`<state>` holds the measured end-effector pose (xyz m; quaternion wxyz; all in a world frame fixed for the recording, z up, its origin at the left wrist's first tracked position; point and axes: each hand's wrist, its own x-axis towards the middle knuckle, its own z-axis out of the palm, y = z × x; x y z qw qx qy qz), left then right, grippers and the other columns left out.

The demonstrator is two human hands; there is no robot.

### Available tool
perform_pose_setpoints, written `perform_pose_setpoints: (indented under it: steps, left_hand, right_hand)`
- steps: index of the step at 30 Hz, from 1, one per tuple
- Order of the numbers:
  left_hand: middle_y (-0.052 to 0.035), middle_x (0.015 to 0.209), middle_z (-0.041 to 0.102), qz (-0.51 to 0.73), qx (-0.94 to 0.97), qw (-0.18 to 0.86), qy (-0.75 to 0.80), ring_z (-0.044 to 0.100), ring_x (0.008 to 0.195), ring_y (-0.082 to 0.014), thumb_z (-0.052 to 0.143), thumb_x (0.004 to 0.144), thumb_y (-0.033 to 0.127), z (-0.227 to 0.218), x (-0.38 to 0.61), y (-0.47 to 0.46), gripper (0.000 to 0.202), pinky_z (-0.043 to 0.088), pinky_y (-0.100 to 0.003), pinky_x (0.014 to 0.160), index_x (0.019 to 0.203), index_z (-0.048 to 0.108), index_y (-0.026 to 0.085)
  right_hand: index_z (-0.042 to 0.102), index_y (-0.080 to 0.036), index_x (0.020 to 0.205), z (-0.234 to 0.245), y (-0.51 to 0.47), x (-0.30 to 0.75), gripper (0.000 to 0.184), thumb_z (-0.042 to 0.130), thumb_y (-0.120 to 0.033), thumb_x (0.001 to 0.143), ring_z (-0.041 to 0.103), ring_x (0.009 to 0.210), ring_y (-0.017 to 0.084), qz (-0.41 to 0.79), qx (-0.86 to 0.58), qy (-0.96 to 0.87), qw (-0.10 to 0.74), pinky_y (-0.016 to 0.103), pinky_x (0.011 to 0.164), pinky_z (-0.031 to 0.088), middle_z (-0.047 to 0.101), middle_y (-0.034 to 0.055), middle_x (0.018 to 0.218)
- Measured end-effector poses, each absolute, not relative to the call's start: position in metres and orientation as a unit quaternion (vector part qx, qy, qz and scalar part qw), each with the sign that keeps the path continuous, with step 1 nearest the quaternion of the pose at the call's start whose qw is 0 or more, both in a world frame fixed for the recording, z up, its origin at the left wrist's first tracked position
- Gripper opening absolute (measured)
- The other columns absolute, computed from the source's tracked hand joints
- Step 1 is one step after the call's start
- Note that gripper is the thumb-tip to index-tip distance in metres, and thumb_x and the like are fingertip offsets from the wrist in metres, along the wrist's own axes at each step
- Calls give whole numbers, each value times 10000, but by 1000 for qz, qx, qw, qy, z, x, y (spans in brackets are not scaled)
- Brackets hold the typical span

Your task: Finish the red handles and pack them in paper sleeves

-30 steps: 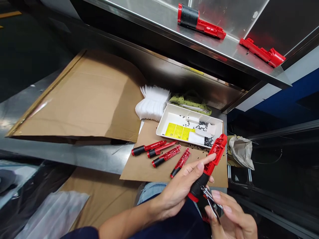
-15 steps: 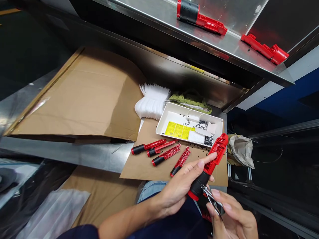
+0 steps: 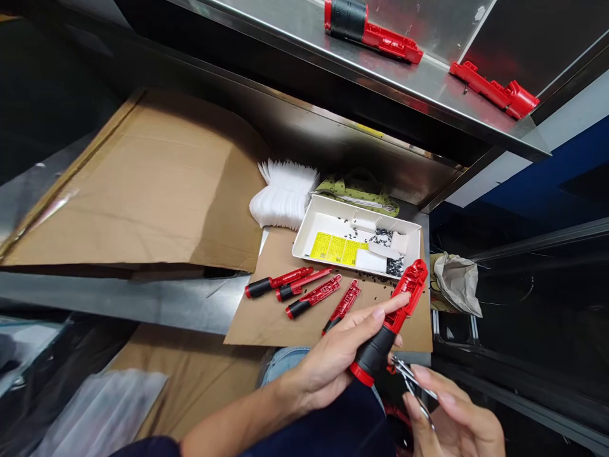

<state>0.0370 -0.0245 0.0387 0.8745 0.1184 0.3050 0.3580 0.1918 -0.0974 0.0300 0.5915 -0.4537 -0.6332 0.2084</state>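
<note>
Left hand clenched around a red-and-black tool handle, black grip against the palm, red shell angled toward 1 o'clock, fingers lying across the red part. Right hand at 4 o'clock from the handle, thumb and fingers pinching small steel tweezers, tips just beside the handle's lower end; any contact too small to tell.

At 11 o'clock from the hands, four similar red-and-black handle pieces side by side on a brown cardboard sheet, with tiny black parts scattered nearby. Farther up, a white plastic tray holding a yellow printed sheet and a heap of small black bits. At the tray's 10 o'clock, a stack of white fluted paper; at its 12 o'clock, a green patterned pouch; at its 4 o'clock, a crumpled paper bag. At 9 o'clock, a large cardboard panel on the steel table. Overhead, on a steel shelf, two more red pieces, one with a black grip.
</note>
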Motion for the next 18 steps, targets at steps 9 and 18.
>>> perform_pose_setpoints:
  steps: [9, 18]
  left_hand:
    - [-21, 789, 654, 332, 106, 875, 335, 542, 656, -87, 792, 684, 591, 44, 38, -25, 727, 412, -188, 656, 1317, 636, 270]
    - [-23, 773, 641, 339, 126, 870, 335, 539, 706, -101, 788, 686, 590, 44, 40, -25, 693, 388, -180, 663, 1278, 669, 250]
  right_hand:
    - [638, -178, 1036, 22, -91, 172, 255, 725, -73, 821, 755, 862, 161, 170, -464, -598, 631, 240, 743, 654, 764, 17, 939]
    - [613, -176, 1109, 28, -92, 190, 452, 742, 42, 734, 756, 919, 207, 211, -436, -667, 566, 298, 760, 668, 765, 42, 1030]
